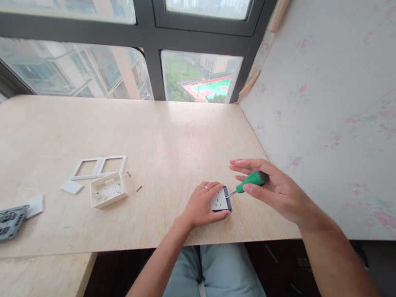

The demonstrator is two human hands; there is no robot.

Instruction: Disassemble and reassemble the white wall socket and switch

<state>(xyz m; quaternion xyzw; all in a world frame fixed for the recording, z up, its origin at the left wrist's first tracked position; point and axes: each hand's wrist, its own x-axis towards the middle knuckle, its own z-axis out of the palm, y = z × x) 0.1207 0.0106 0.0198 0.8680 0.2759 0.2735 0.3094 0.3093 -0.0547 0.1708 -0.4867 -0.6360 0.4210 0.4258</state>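
Note:
A white wall socket (pixel 219 200) with a dark grey edge lies on the stone-topped sill near its front. My left hand (pixel 204 205) grips it from the left, fingers along the far side and thumb along the near side. In my right hand (pixel 275 187) is a screwdriver (pixel 249 181) with a green and black handle, held between thumb and fingers, some of them stretched out. The metal shaft points left and down, its tip at the right side of the socket face. Whether the tip sits in a screw or a slot, I cannot tell.
To the left stand an open white mounting box (pixel 108 190), a white double frame (pixel 98 167) and a small white plate (pixel 72 187). Two small screws (pixel 139 188) lie beside the box. A grey socket panel (pixel 0 226) rests far left. A flowered wall (pixel 342 98) bounds the right.

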